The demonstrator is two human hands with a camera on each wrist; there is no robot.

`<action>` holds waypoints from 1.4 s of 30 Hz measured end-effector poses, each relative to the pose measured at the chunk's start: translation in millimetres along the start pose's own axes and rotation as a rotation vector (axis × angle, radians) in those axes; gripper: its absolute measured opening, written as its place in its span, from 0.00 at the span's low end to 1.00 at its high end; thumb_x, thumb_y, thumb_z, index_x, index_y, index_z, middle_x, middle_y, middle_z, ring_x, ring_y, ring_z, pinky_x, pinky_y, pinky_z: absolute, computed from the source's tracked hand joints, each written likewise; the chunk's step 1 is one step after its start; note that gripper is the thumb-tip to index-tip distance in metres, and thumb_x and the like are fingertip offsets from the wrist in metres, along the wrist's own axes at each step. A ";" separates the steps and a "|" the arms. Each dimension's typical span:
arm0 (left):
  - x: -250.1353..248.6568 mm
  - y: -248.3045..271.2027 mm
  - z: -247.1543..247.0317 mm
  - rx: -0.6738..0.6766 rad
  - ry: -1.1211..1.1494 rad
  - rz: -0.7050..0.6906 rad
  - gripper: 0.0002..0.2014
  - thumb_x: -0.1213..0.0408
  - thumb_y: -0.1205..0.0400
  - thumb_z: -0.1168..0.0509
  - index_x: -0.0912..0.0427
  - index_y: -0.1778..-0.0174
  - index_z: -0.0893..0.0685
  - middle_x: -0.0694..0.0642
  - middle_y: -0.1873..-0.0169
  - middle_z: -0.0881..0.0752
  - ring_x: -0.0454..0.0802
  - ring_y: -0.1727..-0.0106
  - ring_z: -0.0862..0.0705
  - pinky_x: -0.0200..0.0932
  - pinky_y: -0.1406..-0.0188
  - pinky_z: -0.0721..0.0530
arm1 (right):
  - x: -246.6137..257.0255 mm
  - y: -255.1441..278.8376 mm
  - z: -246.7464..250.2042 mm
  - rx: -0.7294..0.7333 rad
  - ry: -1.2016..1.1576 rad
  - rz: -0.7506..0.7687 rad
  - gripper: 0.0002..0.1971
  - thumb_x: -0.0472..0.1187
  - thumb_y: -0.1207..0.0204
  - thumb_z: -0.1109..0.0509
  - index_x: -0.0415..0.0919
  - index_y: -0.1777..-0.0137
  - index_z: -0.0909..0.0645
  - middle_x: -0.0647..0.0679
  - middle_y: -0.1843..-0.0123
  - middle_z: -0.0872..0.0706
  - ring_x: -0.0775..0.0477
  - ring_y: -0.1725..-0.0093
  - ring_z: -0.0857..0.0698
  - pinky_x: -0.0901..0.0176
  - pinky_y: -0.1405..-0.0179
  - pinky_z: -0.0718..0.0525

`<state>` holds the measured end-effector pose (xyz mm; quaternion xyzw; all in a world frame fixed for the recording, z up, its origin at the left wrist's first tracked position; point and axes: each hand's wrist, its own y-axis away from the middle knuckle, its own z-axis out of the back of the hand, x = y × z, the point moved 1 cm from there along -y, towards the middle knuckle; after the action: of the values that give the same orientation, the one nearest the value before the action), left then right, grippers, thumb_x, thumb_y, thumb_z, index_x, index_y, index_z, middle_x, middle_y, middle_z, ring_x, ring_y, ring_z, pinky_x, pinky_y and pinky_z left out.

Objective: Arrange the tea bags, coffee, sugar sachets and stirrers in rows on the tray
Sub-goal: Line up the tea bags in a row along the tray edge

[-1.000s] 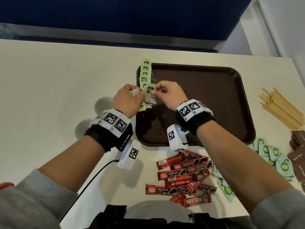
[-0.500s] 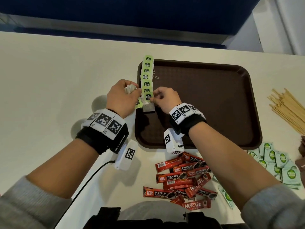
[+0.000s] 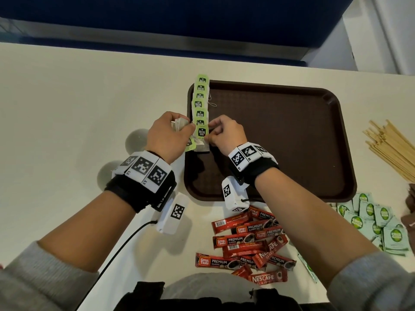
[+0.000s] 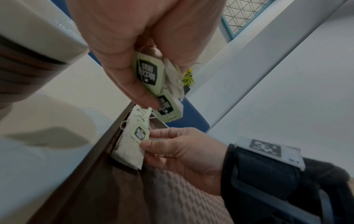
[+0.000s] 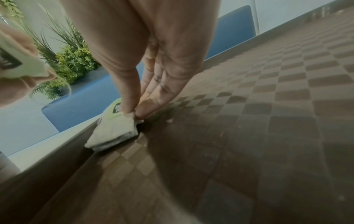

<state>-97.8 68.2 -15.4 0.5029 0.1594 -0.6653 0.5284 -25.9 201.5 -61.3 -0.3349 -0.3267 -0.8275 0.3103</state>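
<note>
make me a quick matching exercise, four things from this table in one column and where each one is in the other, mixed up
Things:
1. tea bags
2. coffee sticks
3. wooden stirrers
4. green sugar sachets

Places:
A. on the table to the right of the tray, far side
B. in a row along the tray's left edge
C. on the table off the tray's near right corner
D. piled on the table in front of the tray

Pairs: 1-B, 2-D, 3-A, 4-C
</note>
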 end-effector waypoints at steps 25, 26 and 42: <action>-2.0 14.5 -5.4 0.032 0.171 0.005 0.06 0.64 0.21 0.32 0.47 0.57 0.21 0.53 0.61 0.15 0.50 0.66 0.18 0.53 0.55 0.15 | 25.7 16.1 20.6 0.291 -0.428 0.082 0.06 0.31 0.26 0.28 0.40 0.60 0.21 0.51 0.73 0.14 0.58 0.72 0.15 0.68 0.71 0.16; -2.2 14.9 -4.5 0.033 0.166 0.001 0.05 0.64 0.21 0.32 0.48 0.56 0.20 0.53 0.60 0.15 0.49 0.65 0.18 0.52 0.55 0.15 | 25.1 15.4 21.1 0.264 -0.404 0.098 0.06 0.31 0.26 0.27 0.41 0.59 0.21 0.53 0.74 0.14 0.57 0.72 0.15 0.67 0.71 0.16; -9.6 23.1 -1.4 0.055 -0.198 -0.161 0.12 0.58 0.22 0.29 0.52 0.43 0.13 0.55 0.47 0.12 0.50 0.47 0.16 0.36 0.51 0.26 | 35.1 14.5 20.6 0.167 -0.421 -0.009 0.07 0.41 0.23 0.30 0.40 0.59 0.15 0.42 0.68 0.14 0.52 0.76 0.18 0.63 0.74 0.18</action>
<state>-77.7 65.5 -0.6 0.4349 0.1279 -0.7559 0.4724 -28.6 198.0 -18.3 -0.4720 -0.4530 -0.7110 0.2581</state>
